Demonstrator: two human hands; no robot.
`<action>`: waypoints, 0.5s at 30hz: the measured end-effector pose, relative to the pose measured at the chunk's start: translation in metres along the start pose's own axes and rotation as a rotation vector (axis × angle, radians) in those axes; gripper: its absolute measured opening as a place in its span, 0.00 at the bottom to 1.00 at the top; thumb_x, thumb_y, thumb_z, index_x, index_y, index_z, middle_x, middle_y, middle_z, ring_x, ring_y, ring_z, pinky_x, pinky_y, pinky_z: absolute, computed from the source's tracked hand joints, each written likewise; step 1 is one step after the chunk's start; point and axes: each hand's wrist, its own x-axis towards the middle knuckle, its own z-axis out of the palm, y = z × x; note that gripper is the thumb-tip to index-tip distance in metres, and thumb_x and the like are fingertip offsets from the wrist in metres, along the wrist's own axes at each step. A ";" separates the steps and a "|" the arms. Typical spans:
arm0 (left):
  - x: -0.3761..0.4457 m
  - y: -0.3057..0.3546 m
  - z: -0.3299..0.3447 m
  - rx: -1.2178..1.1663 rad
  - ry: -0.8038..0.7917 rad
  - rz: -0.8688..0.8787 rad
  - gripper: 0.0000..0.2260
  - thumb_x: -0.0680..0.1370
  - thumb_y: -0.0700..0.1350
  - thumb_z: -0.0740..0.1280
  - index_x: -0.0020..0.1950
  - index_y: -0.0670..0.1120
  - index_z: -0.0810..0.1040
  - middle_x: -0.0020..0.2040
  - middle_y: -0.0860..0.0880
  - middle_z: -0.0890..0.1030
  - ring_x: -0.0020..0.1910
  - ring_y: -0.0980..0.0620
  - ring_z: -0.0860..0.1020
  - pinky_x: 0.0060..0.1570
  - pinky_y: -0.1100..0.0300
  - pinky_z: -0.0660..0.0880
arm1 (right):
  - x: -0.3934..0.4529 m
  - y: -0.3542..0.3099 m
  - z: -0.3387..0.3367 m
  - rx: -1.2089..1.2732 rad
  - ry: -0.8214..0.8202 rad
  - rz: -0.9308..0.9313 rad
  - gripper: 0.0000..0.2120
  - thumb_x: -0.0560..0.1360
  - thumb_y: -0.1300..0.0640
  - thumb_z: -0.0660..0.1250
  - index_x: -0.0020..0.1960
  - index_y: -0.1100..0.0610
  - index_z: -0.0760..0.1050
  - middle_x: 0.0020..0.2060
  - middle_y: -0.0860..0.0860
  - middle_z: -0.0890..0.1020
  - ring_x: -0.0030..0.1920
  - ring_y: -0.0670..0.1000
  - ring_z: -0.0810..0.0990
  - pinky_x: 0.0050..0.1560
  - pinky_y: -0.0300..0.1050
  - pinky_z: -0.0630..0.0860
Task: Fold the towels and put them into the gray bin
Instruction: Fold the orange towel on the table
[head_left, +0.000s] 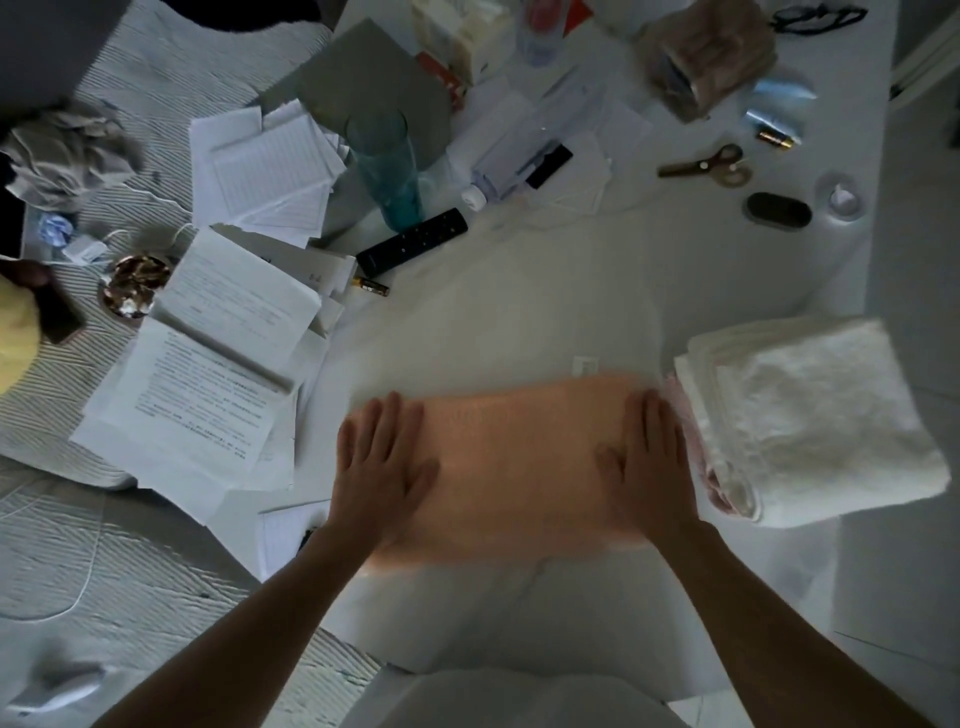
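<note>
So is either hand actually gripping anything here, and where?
Nothing is gripped. The left hand and right hand lie flat, fingers straight, pressing the left and right ends of the peach towel.

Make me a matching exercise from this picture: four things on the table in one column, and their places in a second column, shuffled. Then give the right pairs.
Things:
1. peach towel
2. white towel
3. scissors
4. remote control

Places:
A. at the foot of the blue-green glass
B. flat under the left hand and the right hand
C. far right, beside a dark oval object
D. folded, on the stack at the right

Pairs: 1-B, 2-D, 3-C, 4-A
</note>
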 end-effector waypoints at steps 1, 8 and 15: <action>0.003 0.003 -0.003 -0.017 0.009 -0.014 0.34 0.79 0.64 0.51 0.81 0.48 0.56 0.81 0.43 0.56 0.80 0.40 0.54 0.74 0.36 0.52 | -0.005 -0.001 -0.004 0.035 0.017 0.017 0.38 0.78 0.41 0.47 0.79 0.65 0.52 0.76 0.64 0.60 0.76 0.65 0.59 0.76 0.58 0.56; 0.036 0.020 -0.032 -0.169 0.137 -0.091 0.19 0.77 0.56 0.62 0.64 0.49 0.79 0.60 0.46 0.79 0.60 0.40 0.76 0.64 0.44 0.63 | -0.032 -0.010 -0.016 0.162 -0.048 0.416 0.24 0.74 0.43 0.65 0.62 0.57 0.69 0.48 0.54 0.80 0.54 0.59 0.80 0.56 0.54 0.67; 0.022 0.042 -0.043 -0.244 -0.159 -0.274 0.08 0.77 0.55 0.63 0.47 0.51 0.74 0.44 0.52 0.79 0.48 0.46 0.78 0.51 0.52 0.64 | 0.051 -0.029 -0.086 0.101 0.172 0.124 0.14 0.75 0.52 0.66 0.57 0.58 0.77 0.52 0.59 0.82 0.55 0.62 0.79 0.54 0.52 0.73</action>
